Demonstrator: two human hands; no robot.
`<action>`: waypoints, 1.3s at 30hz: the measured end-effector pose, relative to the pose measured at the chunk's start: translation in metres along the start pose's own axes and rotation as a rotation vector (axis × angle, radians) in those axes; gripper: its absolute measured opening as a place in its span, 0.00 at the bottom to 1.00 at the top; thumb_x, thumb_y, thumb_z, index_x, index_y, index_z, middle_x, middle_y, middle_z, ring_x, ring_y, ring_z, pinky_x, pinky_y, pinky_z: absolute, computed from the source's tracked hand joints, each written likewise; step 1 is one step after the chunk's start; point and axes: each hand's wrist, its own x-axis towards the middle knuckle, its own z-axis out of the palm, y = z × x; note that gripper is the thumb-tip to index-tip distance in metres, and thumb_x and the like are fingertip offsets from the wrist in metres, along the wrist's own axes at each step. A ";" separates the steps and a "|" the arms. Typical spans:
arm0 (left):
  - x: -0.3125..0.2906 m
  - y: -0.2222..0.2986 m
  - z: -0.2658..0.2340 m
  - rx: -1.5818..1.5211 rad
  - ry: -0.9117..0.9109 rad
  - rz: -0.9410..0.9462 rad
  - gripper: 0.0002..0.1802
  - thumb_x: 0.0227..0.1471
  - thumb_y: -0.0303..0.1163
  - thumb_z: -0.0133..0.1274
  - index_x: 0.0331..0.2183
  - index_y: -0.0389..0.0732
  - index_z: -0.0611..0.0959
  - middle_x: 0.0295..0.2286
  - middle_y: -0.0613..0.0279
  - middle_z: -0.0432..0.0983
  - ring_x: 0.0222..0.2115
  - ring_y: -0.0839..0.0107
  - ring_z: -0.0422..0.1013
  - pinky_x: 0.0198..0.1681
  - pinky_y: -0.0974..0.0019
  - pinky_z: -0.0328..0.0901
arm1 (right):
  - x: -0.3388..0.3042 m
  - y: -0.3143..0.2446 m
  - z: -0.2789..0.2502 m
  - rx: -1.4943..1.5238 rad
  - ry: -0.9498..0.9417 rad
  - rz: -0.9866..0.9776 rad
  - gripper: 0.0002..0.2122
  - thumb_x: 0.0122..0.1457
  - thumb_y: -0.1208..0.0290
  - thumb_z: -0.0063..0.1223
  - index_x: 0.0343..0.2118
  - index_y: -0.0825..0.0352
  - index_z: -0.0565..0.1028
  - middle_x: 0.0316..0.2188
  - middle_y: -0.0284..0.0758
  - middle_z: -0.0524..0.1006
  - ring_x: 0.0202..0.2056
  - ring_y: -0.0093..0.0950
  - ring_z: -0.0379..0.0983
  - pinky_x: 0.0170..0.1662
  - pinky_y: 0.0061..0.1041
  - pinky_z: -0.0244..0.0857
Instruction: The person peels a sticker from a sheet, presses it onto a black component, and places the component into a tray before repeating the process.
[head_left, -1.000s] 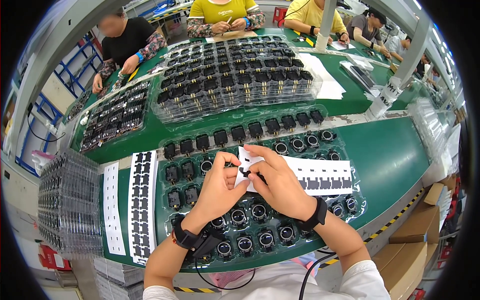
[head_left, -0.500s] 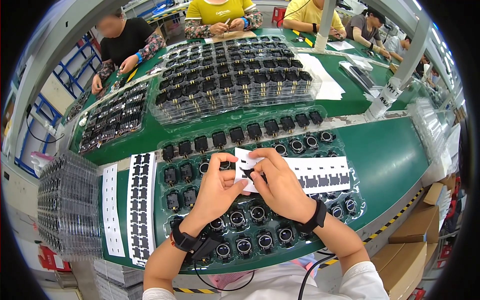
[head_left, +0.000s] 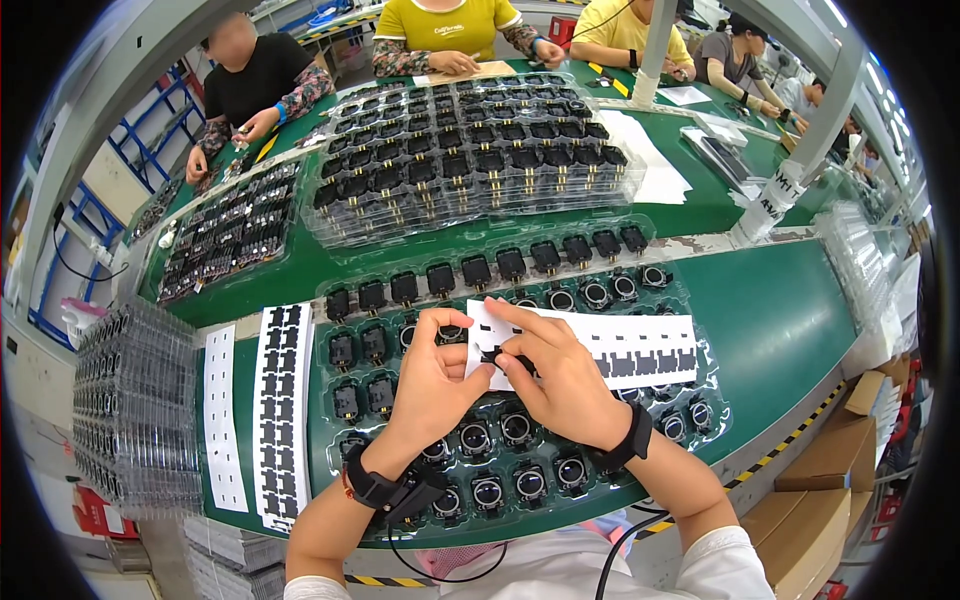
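Across the middle of a clear plastic tray [head_left: 712, 430] lies a white sheet [head_left: 655, 328] bearing a row of black cut-out stickers. Its left end is gripped by my left hand [head_left: 432, 385], thumb and fingers at the edge. My right hand [head_left: 562, 378] bends over the same end, thumb and forefinger closed at a black sticker [head_left: 492, 354]. Whether that sticker is fully off the sheet is hidden by the fingers. Under and around my hands, the tray holds rows of black modules, some with round lenses [head_left: 570, 470], others plain and square [head_left: 342, 350].
To the left lie another sticker sheet [head_left: 285, 420], a mostly bare white sheet [head_left: 222, 430] and a tall stack of clear trays [head_left: 135, 410]. Ahead stand stacked trays of black parts [head_left: 460, 165]. Several co-workers sit across the green bench [head_left: 770, 310]. Cardboard boxes [head_left: 810, 520] stand at right.
My right thumb and forefinger have shifted slightly down and left on the sticker. The sheet's left end has moved a little. Across the bench, a co-worker's hand has moved off to the right.
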 end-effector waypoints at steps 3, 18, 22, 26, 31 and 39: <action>-0.002 0.001 0.003 -0.047 0.037 -0.002 0.25 0.45 0.13 0.49 0.43 0.40 0.59 0.32 0.49 0.77 0.33 0.72 0.75 0.35 0.72 0.70 | 0.001 -0.002 0.000 0.030 0.018 -0.013 0.02 0.53 0.78 0.51 0.28 0.71 0.72 0.53 0.39 0.69 0.42 0.39 0.69 0.43 0.32 0.63; -0.002 0.005 -0.004 -0.109 0.029 -0.038 0.24 0.45 0.14 0.51 0.41 0.39 0.59 0.32 0.48 0.77 0.32 0.70 0.75 0.35 0.71 0.70 | 0.003 0.007 0.007 0.454 0.009 0.189 0.03 0.57 0.78 0.47 0.30 0.72 0.71 0.44 0.41 0.74 0.33 0.24 0.71 0.35 0.22 0.65; 0.001 0.002 -0.010 -0.075 -0.001 -0.069 0.23 0.46 0.15 0.52 0.42 0.38 0.60 0.32 0.48 0.77 0.31 0.70 0.75 0.34 0.71 0.70 | 0.004 0.012 0.009 0.490 0.153 0.169 0.04 0.59 0.77 0.46 0.31 0.72 0.70 0.39 0.39 0.76 0.29 0.24 0.72 0.32 0.22 0.66; 0.000 0.008 -0.013 0.133 -0.035 -0.076 0.22 0.48 0.21 0.53 0.42 0.37 0.60 0.30 0.50 0.78 0.30 0.68 0.75 0.34 0.68 0.69 | 0.004 0.013 -0.010 0.574 0.196 0.426 0.03 0.60 0.78 0.43 0.32 0.70 0.70 0.35 0.34 0.76 0.33 0.20 0.70 0.37 0.18 0.64; 0.007 0.027 -0.033 0.868 0.069 0.061 0.17 0.48 0.26 0.54 0.40 0.34 0.67 0.27 0.48 0.78 0.26 0.61 0.75 0.32 0.63 0.68 | 0.001 0.013 -0.016 0.710 0.298 0.465 0.04 0.60 0.78 0.44 0.35 0.69 0.71 0.31 0.30 0.75 0.32 0.17 0.69 0.36 0.16 0.63; 0.035 0.032 -0.025 1.520 0.119 0.025 0.14 0.43 0.32 0.59 0.29 0.31 0.76 0.23 0.45 0.76 0.26 0.49 0.74 0.29 0.55 0.69 | -0.002 0.013 -0.025 0.525 0.249 0.240 0.09 0.59 0.78 0.47 0.42 0.70 0.71 0.30 0.29 0.75 0.30 0.16 0.68 0.35 0.15 0.63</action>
